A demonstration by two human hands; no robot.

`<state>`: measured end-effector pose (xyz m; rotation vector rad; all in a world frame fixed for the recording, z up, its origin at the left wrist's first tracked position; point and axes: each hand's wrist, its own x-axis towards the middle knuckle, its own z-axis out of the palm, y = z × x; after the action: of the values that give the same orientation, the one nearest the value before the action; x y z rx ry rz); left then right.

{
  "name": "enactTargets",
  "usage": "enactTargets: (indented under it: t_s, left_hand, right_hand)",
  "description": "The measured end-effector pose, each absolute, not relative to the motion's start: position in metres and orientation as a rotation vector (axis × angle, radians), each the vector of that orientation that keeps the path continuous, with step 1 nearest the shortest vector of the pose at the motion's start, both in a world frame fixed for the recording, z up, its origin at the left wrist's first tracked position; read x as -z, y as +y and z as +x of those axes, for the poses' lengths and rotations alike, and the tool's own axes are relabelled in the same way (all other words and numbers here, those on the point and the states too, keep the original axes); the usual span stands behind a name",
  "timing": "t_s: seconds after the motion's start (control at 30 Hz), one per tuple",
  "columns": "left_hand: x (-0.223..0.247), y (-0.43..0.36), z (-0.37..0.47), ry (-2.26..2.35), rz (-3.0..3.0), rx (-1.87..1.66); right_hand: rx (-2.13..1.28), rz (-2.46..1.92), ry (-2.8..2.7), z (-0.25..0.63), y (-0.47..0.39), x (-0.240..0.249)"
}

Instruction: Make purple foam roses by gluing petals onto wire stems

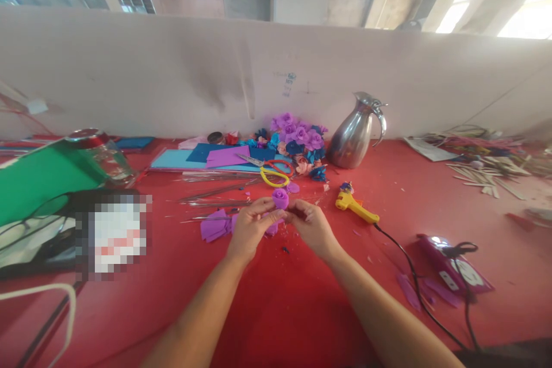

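Observation:
A small purple paper rose (280, 199) stands upright between my hands, above the middle of the table. My left hand (255, 224) pinches its base between thumb and fingers. At the flower's right side my right hand (311, 224) is closed, thumb and fingertips pressed on the lower petals. Cut purple paper petals (215, 225) lie in a pile by my left hand, partly hidden behind it. Just beyond the rose rest scissors (275, 173) with yellow and red handles. To the right lies a yellow glue gun (356, 207) on its side, its cord running toward me.
A steel jug (357, 132) stands at the back, beside a heap of finished paper flowers (297, 137). Coloured paper sheets (172, 160) and thin wires (215, 190) lie left of it. A purple power box (457, 264) with cords sits right; a glass jar (103, 158) leans left.

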<state>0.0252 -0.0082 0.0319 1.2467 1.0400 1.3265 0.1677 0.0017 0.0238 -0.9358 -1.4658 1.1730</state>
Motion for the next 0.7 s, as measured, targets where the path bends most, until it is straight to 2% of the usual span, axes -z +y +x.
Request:
enactTargets:
  t_s: [0.3, 0.7]
  left_hand:
    - [-0.0279, -0.0123, 0.0267, 1.209, 1.485, -1.344]
    - [-0.0278, -0.0156, 0.0324, 1.223, 1.506, -1.38]
  right_hand:
    - [-1.021, -0.989, -1.478, 0.1651, 0.0005, -0.0153]
    - [-1.074, -0.91, -1.423, 0.1647, -0.0011, -0.0154]
